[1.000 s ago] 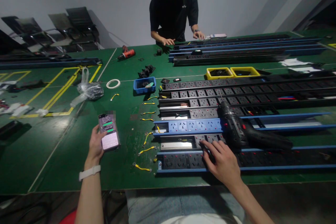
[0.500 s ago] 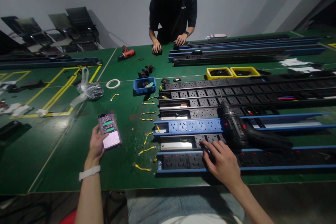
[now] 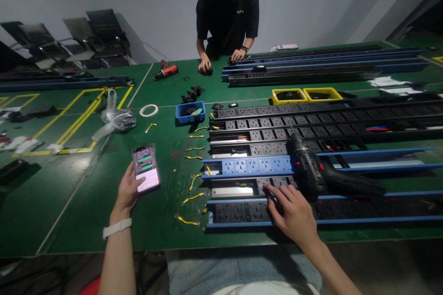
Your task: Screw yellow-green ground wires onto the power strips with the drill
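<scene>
My left hand (image 3: 128, 187) holds a smartphone (image 3: 148, 179) upright at an angle, its lit screen facing me and the thumb lying over the keyboard area. My right hand (image 3: 292, 212) rests with fingers spread over the near power strips, the fingertips touching a black power strip (image 3: 273, 183). Under its palm runs a blue-edged power strip (image 3: 235, 210). A black cordless drill (image 3: 309, 166) lies across the strips just beyond this hand. Short yellow wires (image 3: 193, 198) with ring terminals lie at the strips' left ends.
A blue bin (image 3: 190, 113), yellow bins (image 3: 289, 97), a tape roll (image 3: 148, 110) and a plastic bag (image 3: 119, 120) lie on the green table (image 3: 86, 212). Across it stands a person in black (image 3: 228, 18), one hand on a small dark object, near more strips and a red drill (image 3: 168, 71).
The phone in my left hand has tilted and shifted slightly right, and the thumb has moved lower on the screen. My right hand stays in place. The co-worker's hand has shifted slightly.
</scene>
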